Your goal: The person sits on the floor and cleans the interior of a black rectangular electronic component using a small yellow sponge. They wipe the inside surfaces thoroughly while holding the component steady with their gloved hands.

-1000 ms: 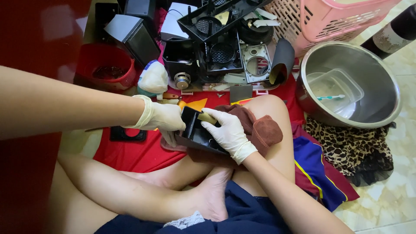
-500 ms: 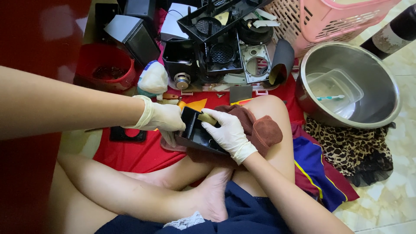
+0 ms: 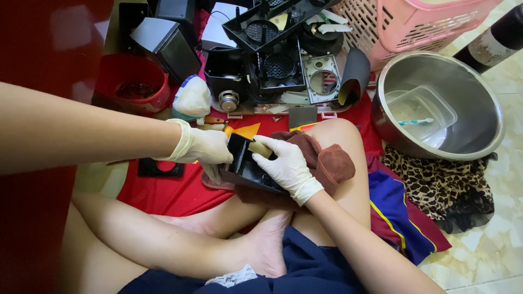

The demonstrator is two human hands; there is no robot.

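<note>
Red bowl (image 3: 132, 87) sits well beyond the left hand (image 3: 202, 146), up and to its left, with dark bits inside; it is apart from the work and no worry.

Nearer, the left hand in its pale glove grasps the near-left end of a black plastic tray (image 3: 248, 170), fingers curled around the wall, while the tray rests tilted on a brown cloth (image 3: 327, 158) over the raised knee. Just beyond that hand lies a white bottle (image 3: 192, 99) on its side, and past it a heap of black machine parts (image 3: 278, 60).

The right hand (image 3: 286, 166), also gloved, closes on a small tan pad (image 3: 261, 149) and presses it against the tray's upper rim, just beside the left hand's knuckles.

The risks, as I judge them: the tray is propped on a soft cloth and a knee, so a hard rub could tip it out of the left grip and onto the red mat (image 3: 163, 193). The two hands work nearly touching, so a slip of the pad could catch the other glove. The cloth could also slide off the knee.

Well to the right of the right hand stands a steel bowl (image 3: 474, 92) holding a clear tub (image 3: 422, 106) and a toothbrush (image 3: 415, 121), with a pink basket (image 3: 403, 27) behind it.
</note>
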